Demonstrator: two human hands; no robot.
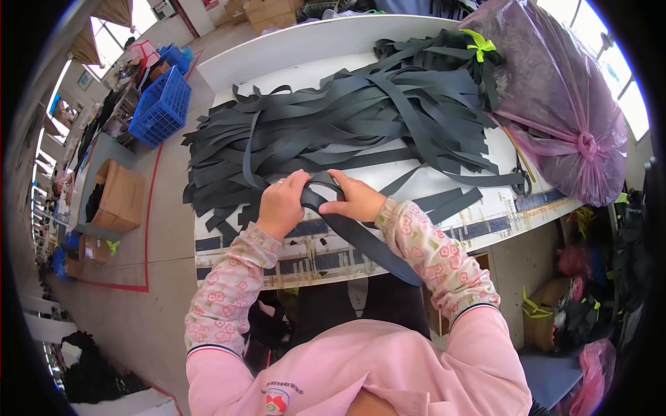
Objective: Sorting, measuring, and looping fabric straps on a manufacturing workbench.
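Observation:
A dark grey fabric strap (361, 239) runs from between my hands down over the table's front edge toward my lap. My left hand (281, 204) pinches its upper end, and my right hand (355, 197) grips it right beside, the strap folded into a loop between them. Just beyond my hands lies a big loose heap of the same dark straps (347, 118), spread across the white table (305, 45). Both sleeves are pink with a flower print.
A large purple plastic bag (555, 104), knotted shut, sits at the table's right end, with scissors (522, 177) beside it. A yellow-green tie (480, 46) lies on the heap. On the floor to the left stand a blue crate (161, 107) and a cardboard box (119, 197).

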